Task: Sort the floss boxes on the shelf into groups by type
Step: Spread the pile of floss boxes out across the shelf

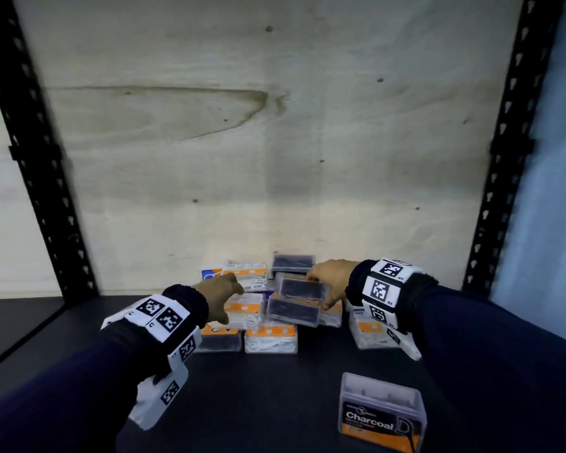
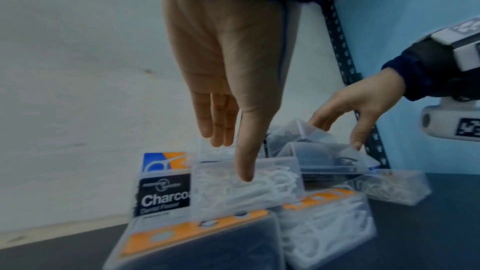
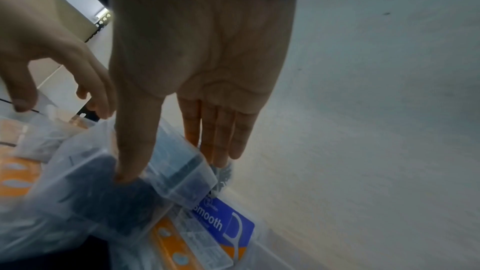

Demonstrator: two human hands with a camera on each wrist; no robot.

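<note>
The right hand (image 1: 330,279) reaches over a heap of floss boxes (image 1: 272,308) at the back of the dark shelf (image 1: 275,387), thumb and straight fingers bracketing a dark-filled box (image 1: 301,287) atop the pile; a firm grip cannot be told. The left hand (image 1: 219,297) hovers open, fingers straight, above a white-pick box (image 2: 246,184). One Charcoal box (image 1: 381,415) stands apart near the front edge.

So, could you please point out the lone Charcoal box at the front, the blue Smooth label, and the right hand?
Clear plastic Charcoal floss box (image 1: 382,416): head view, front label.
Blue Smooth label (image 3: 225,221): right wrist view, label middle.
Right hand (image 1: 332,276): head view, back of hand.
</note>
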